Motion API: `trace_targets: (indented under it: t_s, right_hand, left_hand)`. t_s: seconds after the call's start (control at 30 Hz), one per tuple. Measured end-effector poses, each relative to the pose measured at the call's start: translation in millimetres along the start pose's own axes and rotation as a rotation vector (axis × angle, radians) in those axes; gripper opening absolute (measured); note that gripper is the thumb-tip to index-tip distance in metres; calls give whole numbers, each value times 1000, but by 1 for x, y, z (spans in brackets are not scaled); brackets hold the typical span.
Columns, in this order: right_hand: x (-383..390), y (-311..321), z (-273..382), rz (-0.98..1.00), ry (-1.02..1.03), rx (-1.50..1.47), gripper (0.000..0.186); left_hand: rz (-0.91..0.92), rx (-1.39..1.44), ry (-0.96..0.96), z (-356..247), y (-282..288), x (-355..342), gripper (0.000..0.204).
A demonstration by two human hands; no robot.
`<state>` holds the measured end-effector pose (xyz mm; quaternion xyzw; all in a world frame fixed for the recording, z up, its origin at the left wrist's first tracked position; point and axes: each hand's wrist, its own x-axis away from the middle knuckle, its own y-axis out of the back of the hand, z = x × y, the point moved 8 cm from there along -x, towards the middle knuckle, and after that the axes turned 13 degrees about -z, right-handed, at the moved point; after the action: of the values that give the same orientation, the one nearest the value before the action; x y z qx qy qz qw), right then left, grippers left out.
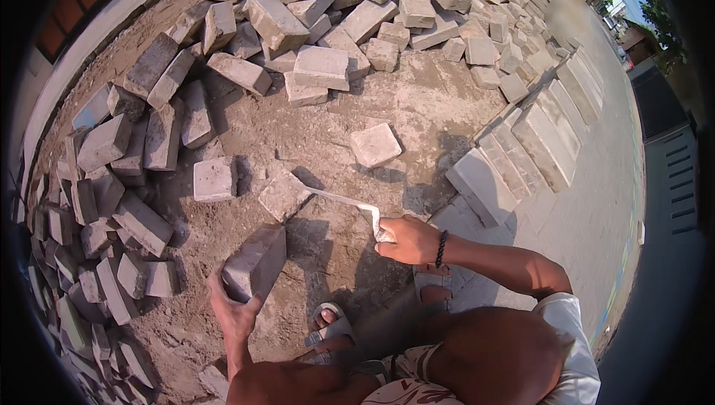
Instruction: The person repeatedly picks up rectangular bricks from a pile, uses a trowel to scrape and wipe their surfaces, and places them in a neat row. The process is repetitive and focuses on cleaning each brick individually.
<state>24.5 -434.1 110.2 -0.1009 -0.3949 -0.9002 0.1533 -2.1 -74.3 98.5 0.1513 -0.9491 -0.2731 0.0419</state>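
Observation:
My left hand [234, 301] grips a grey concrete paving brick [255, 260] by its near end, low on the dirt at the lower middle. My right hand [406, 240], with a dark bracelet at the wrist, is closed round the handle of a pale metal tool [342, 198] with a cranked neck and a long thin working part. The tool's far end reaches to a rough square block [279, 193] lying on the dirt, ahead of the held brick; whether they touch I cannot tell. Two more square blocks [376, 144] [214, 179] lie flat nearby. My sandalled feet [331, 338] are below my hands.
Loose bricks lie heaped in an arc along the left [115, 144] and far side [320, 66]. A row of long kerb-like blocks [544, 141] runs along the right, beside paved ground [581, 241]. A wall with an orange gate [74, 3] stands at the far left.

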Motion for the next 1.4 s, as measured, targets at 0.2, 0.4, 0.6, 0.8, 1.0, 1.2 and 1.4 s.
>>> trace_targets:
  t_s: [0.2,0.4,0.6,0.8,1.0,1.2,1.4]
  right_hand:
    - [6,-44,37,7,111,53,36]
    - [22,-102,105,260,345,105,32]
    - [-59,-118,38,241,214,319,27]
    - [-17,-111,115,389,318,141,29]
    - [-57,-138,67,329,196,276,29]
    - [-43,-126,102,347,212,210,30]
    - [-24,-155,97,441,214,345,29]
  left_hand:
    - [-113,-57,136,39,22,30,88]
    - [-158,75,235,47,14,46,86]
    - [-173,-26,156,45,10,49,86]
    - [-131,-83,182,57,17,53,83]
    - [-184,-94,34,50,22,60,82]
    - [-221,-130,-5,54,28,73,81]
    - [-224,-136,72,59,31,88,77]
